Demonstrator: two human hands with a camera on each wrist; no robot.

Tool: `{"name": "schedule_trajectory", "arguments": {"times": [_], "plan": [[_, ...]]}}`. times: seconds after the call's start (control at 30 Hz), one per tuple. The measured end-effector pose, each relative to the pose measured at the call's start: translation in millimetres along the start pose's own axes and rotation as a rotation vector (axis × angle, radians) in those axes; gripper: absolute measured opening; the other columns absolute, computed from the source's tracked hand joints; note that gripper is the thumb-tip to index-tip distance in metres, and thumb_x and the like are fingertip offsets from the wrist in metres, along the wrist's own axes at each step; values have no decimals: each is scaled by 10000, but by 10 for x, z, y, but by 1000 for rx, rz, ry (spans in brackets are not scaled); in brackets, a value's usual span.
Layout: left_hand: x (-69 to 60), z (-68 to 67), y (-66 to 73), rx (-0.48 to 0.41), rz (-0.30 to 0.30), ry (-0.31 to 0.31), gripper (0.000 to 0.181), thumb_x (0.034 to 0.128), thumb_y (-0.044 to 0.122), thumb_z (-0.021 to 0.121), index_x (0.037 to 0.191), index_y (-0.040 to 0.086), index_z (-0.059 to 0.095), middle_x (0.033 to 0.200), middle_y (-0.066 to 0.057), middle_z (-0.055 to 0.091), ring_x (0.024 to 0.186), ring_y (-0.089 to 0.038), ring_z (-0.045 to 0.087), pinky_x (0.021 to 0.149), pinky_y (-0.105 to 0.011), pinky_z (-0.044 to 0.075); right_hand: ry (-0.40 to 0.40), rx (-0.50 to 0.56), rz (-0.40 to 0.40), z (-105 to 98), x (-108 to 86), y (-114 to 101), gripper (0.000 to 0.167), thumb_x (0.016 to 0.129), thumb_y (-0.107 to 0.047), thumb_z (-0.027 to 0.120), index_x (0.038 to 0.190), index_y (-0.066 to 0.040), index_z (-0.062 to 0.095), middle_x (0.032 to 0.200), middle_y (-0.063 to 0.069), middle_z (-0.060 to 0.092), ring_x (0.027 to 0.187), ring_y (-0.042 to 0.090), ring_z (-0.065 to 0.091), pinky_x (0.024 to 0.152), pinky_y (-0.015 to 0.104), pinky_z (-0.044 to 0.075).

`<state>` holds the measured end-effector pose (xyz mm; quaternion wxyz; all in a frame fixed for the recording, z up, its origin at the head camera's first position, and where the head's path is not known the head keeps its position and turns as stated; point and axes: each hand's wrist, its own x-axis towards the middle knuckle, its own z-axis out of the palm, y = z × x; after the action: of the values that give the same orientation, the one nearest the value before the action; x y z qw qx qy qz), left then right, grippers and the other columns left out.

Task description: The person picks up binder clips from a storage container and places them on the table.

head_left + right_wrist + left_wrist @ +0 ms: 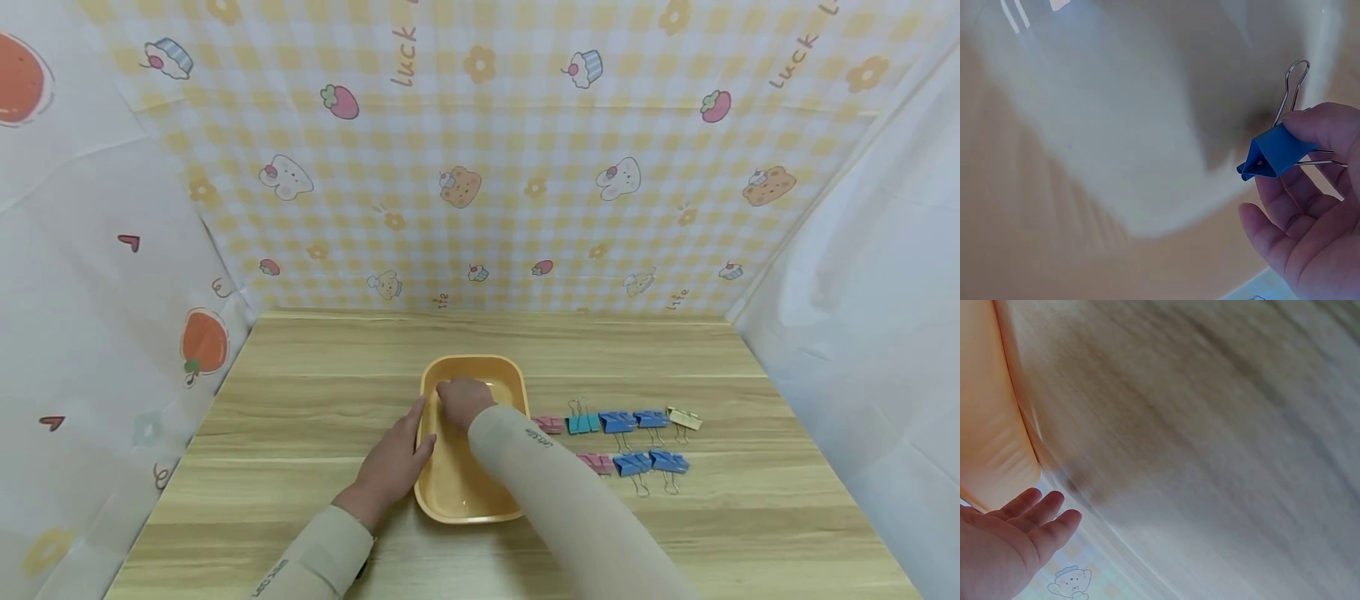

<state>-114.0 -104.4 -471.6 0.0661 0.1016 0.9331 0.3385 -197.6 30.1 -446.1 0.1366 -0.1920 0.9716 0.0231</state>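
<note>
A yellow-orange plastic basin (453, 492) stands on the table. My right hand (463, 400) reaches down inside it, and in the right wrist view that hand pinches a blue binder clip (1282, 150) between thumb and fingers. The clip's wire handles stick out, one upward and one toward the palm. At the basin's left rim my left hand (393, 458) rests against the side, thumb near the edge. The left wrist view shows its fingers (1054, 537) extended beside the basin wall, holding nothing. From the head view, the held clip is hidden by the right hand.
Right of the basin lie two rows of binder clips: pink clips (596, 462), a teal clip (583, 423), several blue clips (617, 422) and a pale yellow clip (685, 419). The right forearm partly covers the nearer row. A patterned cloth (510, 233) hangs behind the wooden table (322, 350).
</note>
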Motion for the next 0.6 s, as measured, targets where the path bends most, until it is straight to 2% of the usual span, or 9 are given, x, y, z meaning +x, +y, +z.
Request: {"name": "schedule_trajectory", "arguments": {"times": [0.13, 0.23, 0.47, 0.6], "plan": [[-2, 4, -9, 1, 0, -8, 646, 1011, 294, 487, 1541, 61, 200, 1459, -232, 418, 1314, -408, 429, 1041, -550, 383, 9, 14, -36, -109, -48, 24, 112, 978, -152, 552, 1042, -133, 643, 952, 31, 666, 800, 169, 597, 658, 310, 517], [-2, 10, -16, -4, 2, -15, 650, 1013, 297, 481, 1545, 66, 186, 1467, -230, 407, 1320, -411, 420, 1043, -555, 379, 14, 16, -61, -149, -69, 58, 75, 961, -159, 586, 1010, -127, 633, 919, 24, 661, 779, 160, 583, 640, 295, 501], [-11, 5, -12, -10, 2, -24, 650, 1019, 297, 474, 1547, 66, 173, 1463, -235, 410, 1316, -415, 421, 1032, -560, 387, -14, 63, -87, -276, -172, 141, 83, 949, -173, 612, 1019, -130, 624, 985, 34, 667, 923, 202, 633, 696, 308, 519], [-17, -7, -8, -16, 4, -19, 648, 1018, 294, 476, 1544, 58, 179, 1462, -243, 407, 1319, -423, 415, 1037, -564, 380, -17, 69, -108, -346, -236, 191, 95, 939, -158, 629, 1031, -136, 632, 1009, 16, 659, 934, 180, 627, 717, 282, 516]]}}
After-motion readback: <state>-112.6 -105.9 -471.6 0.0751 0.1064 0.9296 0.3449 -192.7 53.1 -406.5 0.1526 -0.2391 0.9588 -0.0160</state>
